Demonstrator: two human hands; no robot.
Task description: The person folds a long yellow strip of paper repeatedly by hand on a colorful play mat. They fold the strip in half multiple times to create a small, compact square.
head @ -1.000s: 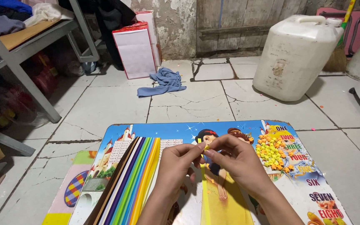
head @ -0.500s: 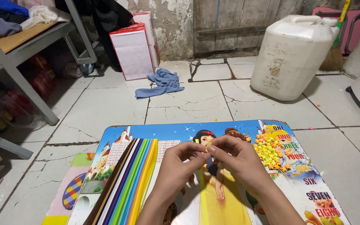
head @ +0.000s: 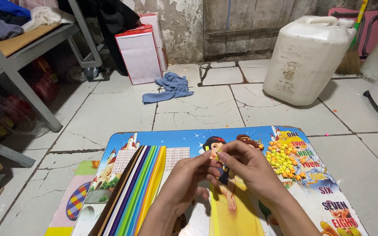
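- Upper left of frame: a metal shelf [head: 31, 43] with folded clothes is seen; right of it a pink-and-red box [head: 140, 54] stands against the wall, with a blue cloth [head: 169, 87] crumpled on the tiled floor.
- Lower left to centre: a fan of coloured paper strips [head: 132, 192] lies on a small picture-printed table [head: 154, 140].
- Centre: the left hand [head: 184, 181] and right hand [head: 250, 168] are brought together, fingertips pinched on a tiny yellow paper piece [head: 218, 155] held just above the table; both are closed on it.
- Step judged: a strip is being folded or pressed into shape; the next move would call for a fine pinch, evenly applied.
- Right of centre: a heap of small yellow and orange paper stars [head: 285, 159] rests on the table.
- Upper right: a large white jerrycan [head: 307, 57] stands on the floor.
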